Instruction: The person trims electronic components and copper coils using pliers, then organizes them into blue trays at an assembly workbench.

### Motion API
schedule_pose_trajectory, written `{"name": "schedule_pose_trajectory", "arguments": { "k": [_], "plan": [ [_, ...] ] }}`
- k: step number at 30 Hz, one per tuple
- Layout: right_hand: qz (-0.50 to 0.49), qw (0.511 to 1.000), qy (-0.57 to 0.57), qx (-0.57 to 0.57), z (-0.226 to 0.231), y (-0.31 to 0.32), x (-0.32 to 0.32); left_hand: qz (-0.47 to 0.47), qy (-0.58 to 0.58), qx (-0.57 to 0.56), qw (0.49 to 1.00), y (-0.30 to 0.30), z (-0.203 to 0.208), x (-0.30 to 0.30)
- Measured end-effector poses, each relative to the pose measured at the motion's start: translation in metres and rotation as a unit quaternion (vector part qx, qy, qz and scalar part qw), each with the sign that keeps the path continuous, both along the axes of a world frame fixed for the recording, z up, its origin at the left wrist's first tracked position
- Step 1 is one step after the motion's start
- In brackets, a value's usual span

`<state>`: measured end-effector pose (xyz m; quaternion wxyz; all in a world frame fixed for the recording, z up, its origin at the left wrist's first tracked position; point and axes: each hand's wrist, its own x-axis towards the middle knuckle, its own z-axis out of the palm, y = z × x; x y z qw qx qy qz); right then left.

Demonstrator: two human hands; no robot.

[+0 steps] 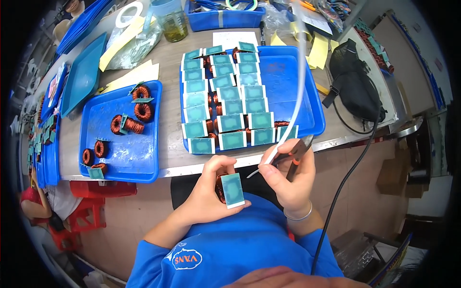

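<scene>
Near my body, my left hand [200, 198] is closed round a copper-wound coil with a green board [233, 188]. The board's flat face points up, and the copper winding shows at its left side. My right hand [298, 190], just to the right, pinches a long white tube-like strip [298, 98] between thumb and fingers. The strip's thin end sticks out toward the coil, apart from it. The same hand also holds a small pair of pliers [296, 162] with orange and black handles, their dark jaws pointing away from me. My fingers hide part of the handles.
Beyond my hands, a blue tray [293, 79] holds rows of green-boarded coils. Another blue tray [120, 165] to the left has several loose coils. A black pouch [357, 79] and a black cable [343, 180] lie at the right. A liquid-filled jug [174, 26] stands at the back.
</scene>
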<state>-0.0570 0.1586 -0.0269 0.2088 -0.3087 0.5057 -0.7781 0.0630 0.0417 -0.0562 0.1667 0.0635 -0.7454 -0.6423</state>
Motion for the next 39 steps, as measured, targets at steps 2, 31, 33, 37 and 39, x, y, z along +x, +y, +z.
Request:
{"name": "schedule_pose_trajectory", "arguments": {
  "k": [2, 31, 33, 37, 39],
  "plan": [
    [0.026, 1.000, -0.017, -0.005, -0.001, 0.001, 0.000, 0.014, 0.048, -0.001, 0.999, 0.000, -0.006, 0.000],
    [0.056, 0.995, -0.068, 0.055, -0.012, -0.003, 0.005, 0.008, 0.044, 0.236, 0.971, -0.005, 0.001, 0.001],
    [0.065, 0.994, -0.060, 0.064, -0.011, -0.004, 0.006, 0.004, 0.056, 0.184, 0.981, -0.004, -0.001, 0.000],
    [0.060, 0.994, -0.052, 0.069, -0.013, -0.005, 0.006, 0.006, 0.057, 0.142, 0.988, -0.005, -0.004, -0.001],
    [0.067, 0.995, -0.046, 0.063, -0.014, -0.005, 0.006, 0.016, 0.059, 0.137, 0.989, -0.004, -0.004, -0.001]
  ]
}}
